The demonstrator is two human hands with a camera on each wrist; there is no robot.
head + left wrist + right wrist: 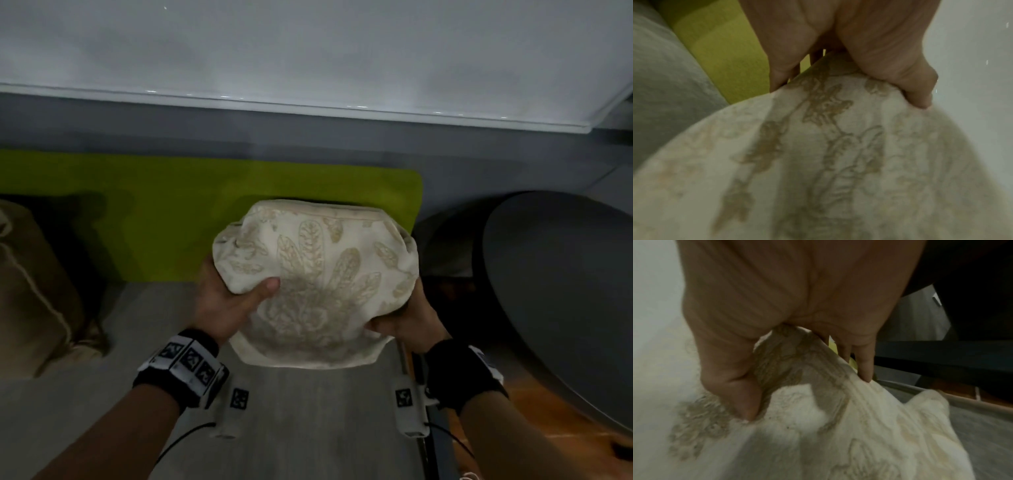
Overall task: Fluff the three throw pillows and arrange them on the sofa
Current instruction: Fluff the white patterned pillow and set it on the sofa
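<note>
A cream throw pillow [318,281] with a tan leaf pattern is held up over the grey sofa seat [301,411], squeezed between both hands. My left hand [227,301] grips its left side, thumb pressed into the front face. My right hand [407,318] grips the lower right corner. The left wrist view shows the thumb and fingers [918,91] pinching the pillow [818,162]. In the right wrist view the fabric [838,418] bunches between thumb and fingers [865,366]. A brown pillow [30,291] leans at the sofa's left end.
A lime-green back cushion [164,212] runs behind the seat, under a grey wall and a white panel [308,51]. A dark round table [561,291] stands to the right over a wooden floor [534,411].
</note>
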